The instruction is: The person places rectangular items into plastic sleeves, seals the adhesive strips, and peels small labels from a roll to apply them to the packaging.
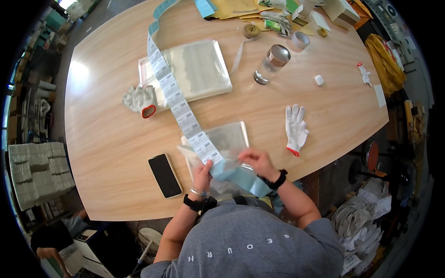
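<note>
A long strip of printed white labels on pale blue backing [178, 103] runs from the far edge of the table toward me. My left hand [202, 175] is closed on its near part, thumb on top. Beyond that hand, bare blue backing [250, 181] bends off to the right and over the table's front edge. My right hand [258, 162] hovers just right of the strip, its fingers drawn together; what they pinch is too small to tell. Under both hands lie clear plastic bags [234, 133], partly covered by the strip.
A phone [165, 176] lies left of my left hand. Behind are a stack of clear bags [199, 69] and a grey glove [140, 99]. Toward the right are a white glove [295, 129], a clear tumbler [271, 65] and a small white case [319, 80]. Tape rolls [300, 41] stand farther back.
</note>
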The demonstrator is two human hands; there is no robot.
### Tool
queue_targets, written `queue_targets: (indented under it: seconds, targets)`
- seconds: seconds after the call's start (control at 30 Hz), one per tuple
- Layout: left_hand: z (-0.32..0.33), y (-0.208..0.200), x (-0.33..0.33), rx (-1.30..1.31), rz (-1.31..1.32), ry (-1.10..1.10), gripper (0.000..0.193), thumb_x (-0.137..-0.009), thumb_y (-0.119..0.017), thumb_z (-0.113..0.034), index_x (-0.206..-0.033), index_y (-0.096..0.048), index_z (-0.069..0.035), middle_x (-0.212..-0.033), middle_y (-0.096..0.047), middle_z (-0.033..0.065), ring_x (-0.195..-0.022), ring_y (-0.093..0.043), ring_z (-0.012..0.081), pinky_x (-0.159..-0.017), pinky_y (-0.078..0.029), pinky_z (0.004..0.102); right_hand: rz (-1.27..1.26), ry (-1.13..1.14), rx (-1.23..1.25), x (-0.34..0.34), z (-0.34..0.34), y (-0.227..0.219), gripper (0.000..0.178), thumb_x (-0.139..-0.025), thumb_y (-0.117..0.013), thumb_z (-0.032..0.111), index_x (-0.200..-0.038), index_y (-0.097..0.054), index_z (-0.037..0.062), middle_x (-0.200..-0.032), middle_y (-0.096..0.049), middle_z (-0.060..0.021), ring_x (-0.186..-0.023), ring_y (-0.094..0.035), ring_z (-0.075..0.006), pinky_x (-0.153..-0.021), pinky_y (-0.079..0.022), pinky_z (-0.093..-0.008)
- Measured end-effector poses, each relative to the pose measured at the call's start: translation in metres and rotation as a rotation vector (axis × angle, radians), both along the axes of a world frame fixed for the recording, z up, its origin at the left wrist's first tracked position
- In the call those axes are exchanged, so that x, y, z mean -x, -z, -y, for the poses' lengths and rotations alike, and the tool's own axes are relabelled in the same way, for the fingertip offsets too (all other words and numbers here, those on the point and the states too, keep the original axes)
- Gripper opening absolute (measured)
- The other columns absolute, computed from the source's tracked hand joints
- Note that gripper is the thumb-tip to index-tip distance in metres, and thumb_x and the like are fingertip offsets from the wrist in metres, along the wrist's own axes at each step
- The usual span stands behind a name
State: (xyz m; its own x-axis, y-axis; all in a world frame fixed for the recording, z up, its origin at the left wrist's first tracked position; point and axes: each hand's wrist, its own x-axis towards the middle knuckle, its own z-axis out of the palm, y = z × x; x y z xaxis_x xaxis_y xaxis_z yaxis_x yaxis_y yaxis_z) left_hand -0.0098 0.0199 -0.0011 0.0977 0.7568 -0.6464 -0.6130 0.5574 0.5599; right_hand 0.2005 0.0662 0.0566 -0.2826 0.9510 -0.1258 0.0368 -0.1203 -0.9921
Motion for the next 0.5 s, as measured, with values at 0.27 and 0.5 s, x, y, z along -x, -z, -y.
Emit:
queue_targets:
  seconds: [0.27,0.5]
  targets:
    - [0.003,0.003,0.002,-0.026,-0.047,0.035,0.029,-0.087,-0.053,-0.023,-0.104,-0.055,0.001,-0.099,-0.059,0.0056,-0.088,-0.057,0.0136,-0.075,-0.046,0.0260,0.255,0.111,0.113,-0.003,-0.055,0.044,0.011,-0.078,-0.060,0.007,-0.084,-0.062,-0.0014,-0.075,-0.063,-0.0053,-0.068,-0.057,-0.0091,-0.063,-0.046,-0.0228]
    - [0.003,0.004,0.001,-0.021,-0.060,0.042,0.028,-0.087,-0.053,-0.023,-0.102,-0.057,0.001,-0.098,-0.059,0.0058,-0.086,-0.057,0.0137,-0.074,-0.046,0.0262,0.508,0.115,-0.124,0.014,-0.056,0.061,0.017,-0.073,-0.064,0.012,-0.085,-0.061,-0.0006,-0.078,-0.062,-0.0083,-0.069,-0.059,-0.0182,-0.063,-0.047,-0.0301]
